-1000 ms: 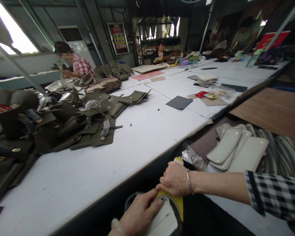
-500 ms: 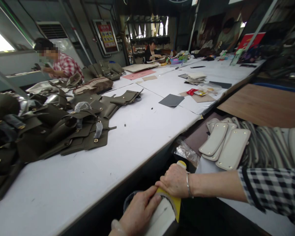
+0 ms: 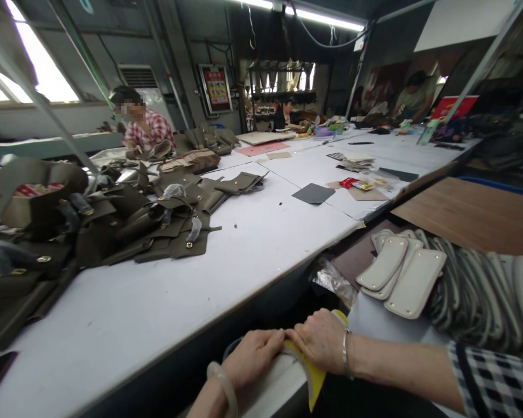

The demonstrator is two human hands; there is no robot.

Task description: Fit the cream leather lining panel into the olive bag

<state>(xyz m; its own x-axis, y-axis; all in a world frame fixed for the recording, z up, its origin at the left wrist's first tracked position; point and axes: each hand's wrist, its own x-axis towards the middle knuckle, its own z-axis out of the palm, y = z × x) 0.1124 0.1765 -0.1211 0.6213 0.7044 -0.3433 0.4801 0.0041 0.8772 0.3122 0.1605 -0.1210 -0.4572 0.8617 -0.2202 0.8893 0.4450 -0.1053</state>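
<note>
My left hand point(image 3: 255, 355) is closed over the far end of a pale, thick piece point(image 3: 275, 384) with a dark side, low in the view. My right hand point(image 3: 321, 341) grips a stiff yellow piece point(image 3: 317, 380) that curves against the pale piece's end. A bit of the yellow also shows beyond my right knuckles. The fingertips of both hands meet at the top edge. What lies under my palms is hidden, and the exact kind of either piece cannot be made out.
Right of my hands lie several pale riveted straps point(image 3: 415, 284) and a brown board point(image 3: 470, 212). The white table point(image 3: 192, 302) holds dark green bags point(image 3: 131, 226), a grey sheet point(image 3: 312, 194) and a red packet point(image 3: 348, 182). Clear plastic point(image 3: 335, 278) hangs at the edge. Co-workers sit farther off.
The view has tilted up, so the table and room sit lower in it. My left hand has slid forward over the pale piece's end, its fingers now more curled; my right hand keeps its hold.
</note>
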